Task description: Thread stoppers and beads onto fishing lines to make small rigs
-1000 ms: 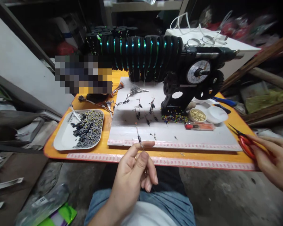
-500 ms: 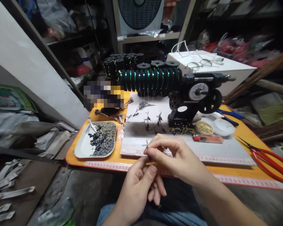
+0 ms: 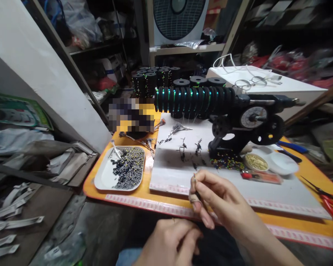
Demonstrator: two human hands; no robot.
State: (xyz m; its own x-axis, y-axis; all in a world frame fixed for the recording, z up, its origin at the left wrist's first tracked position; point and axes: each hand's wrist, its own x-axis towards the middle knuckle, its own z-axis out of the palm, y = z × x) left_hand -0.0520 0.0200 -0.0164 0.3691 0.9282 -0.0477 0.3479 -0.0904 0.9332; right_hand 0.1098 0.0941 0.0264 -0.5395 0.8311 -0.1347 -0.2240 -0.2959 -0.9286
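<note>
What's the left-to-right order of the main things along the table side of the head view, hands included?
white tray → left hand → right hand → bowl of gold bits → white round dish → red-handled tool

fan on a shelf, 1 pair of glasses on a white box, plastic bags

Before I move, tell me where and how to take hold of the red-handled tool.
Grip the red handles, probably best from the near right with the right hand: the broad handles lie on your side, while the slim dark tips point forward and leftward. The frame's edge cuts off part of the handles.
</note>
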